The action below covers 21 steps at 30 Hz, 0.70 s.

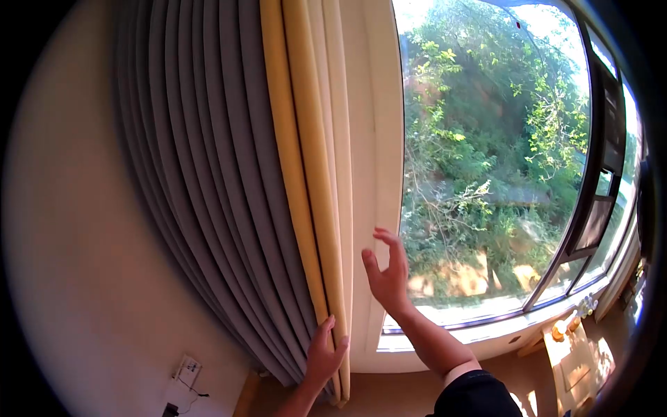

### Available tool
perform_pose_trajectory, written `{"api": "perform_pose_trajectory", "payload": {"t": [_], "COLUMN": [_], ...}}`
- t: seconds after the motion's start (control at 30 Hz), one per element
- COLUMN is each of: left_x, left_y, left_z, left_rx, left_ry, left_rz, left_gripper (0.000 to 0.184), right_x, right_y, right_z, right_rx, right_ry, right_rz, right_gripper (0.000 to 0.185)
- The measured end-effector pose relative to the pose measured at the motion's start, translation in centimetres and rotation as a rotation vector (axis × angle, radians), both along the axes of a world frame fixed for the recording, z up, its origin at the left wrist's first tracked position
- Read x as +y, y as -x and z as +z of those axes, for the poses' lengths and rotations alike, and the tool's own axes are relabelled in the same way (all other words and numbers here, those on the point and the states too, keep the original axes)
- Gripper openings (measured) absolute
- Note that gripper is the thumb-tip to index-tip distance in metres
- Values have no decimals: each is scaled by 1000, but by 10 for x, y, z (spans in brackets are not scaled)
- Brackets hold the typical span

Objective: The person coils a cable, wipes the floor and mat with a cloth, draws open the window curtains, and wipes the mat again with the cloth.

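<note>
A long curtain hangs left of the window, with grey folds (229, 139) and a yellow edge (306, 153). Beside the yellow part is a pale cream curtain layer (337, 139). My left hand (325, 356) is at the lower part of the yellow edge, thumb and fingers on either side of the fabric, closed around it. My right hand (389, 272) is raised in front of the window frame, right of the curtain, fingers curved and apart, with nothing in it.
A large window (493, 160) shows trees outside. Its dark frame (597, 153) curves down the right. A wooden table (573, 368) with small objects stands at the lower right. A white wall box (186, 372) with cables is at the lower left.
</note>
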<state>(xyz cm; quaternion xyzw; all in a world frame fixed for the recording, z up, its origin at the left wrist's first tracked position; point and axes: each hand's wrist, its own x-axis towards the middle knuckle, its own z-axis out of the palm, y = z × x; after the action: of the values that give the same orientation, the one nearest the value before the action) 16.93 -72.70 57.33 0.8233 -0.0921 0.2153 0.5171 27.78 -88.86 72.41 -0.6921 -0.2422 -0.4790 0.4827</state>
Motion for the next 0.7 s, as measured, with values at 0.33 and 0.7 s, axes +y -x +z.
{"api": "perform_pose_trajectory", "payload": {"t": [0.33,0.7], "left_x": [-19,-37], "left_y": [-81,-98], "left_z": [47,59], "left_rx": [-1,-254], "left_ry": [-73,-18], "left_rz": [305,353], "left_gripper": [61,49], "right_x": [49,57], "right_y": [-140,-56], "right_z": [61,111], "right_rx": [275,-112], "right_ry": [50,100], "right_rz": [-5,-84], "right_gripper": [48,61]}}
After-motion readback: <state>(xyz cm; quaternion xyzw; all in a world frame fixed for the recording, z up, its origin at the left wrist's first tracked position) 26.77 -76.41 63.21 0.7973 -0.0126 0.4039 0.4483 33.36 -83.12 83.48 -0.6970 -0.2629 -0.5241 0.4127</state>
